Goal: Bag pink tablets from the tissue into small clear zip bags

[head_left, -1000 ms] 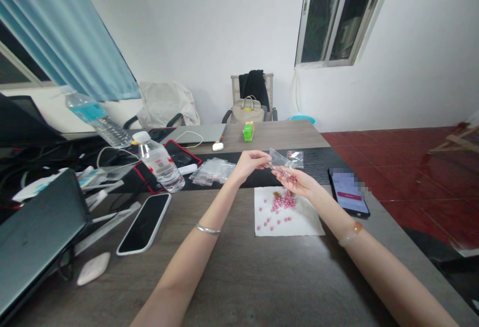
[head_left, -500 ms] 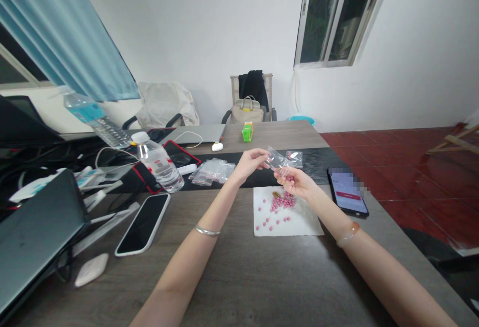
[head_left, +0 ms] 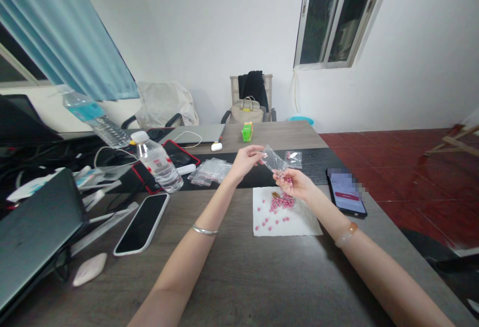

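Observation:
A small clear plastic bag (head_left: 274, 160) is held up above the desk between both hands. My left hand (head_left: 247, 161) pinches its upper left edge between thumb and fingers. At the bag's lower end, my right hand (head_left: 295, 183) is closed on it, with some pink beads (head_left: 288, 181) showing at the fingers; whether they are inside the bag I cannot tell. Below lies a white paper sheet (head_left: 299, 225) bearing a heap of round pink beads (head_left: 283, 200), with several scattered singly. A brownish-gold piece (head_left: 276, 195) rests at the heap's top. Behind the right hand lies another clear bag (head_left: 294, 159) with something pink inside.
Empty clear bags (head_left: 210, 171) lie piled left of my left hand. Further left are a water bottle (head_left: 159, 162), a white-edged phone (head_left: 142, 225) and a laptop (head_left: 41, 232). A lit phone (head_left: 346, 192) lies right; a green box (head_left: 247, 131) stands behind.
Both hands keep hold of the bag. My left hand has shifted slightly up and left, and the bag appears more spread out between the hands.

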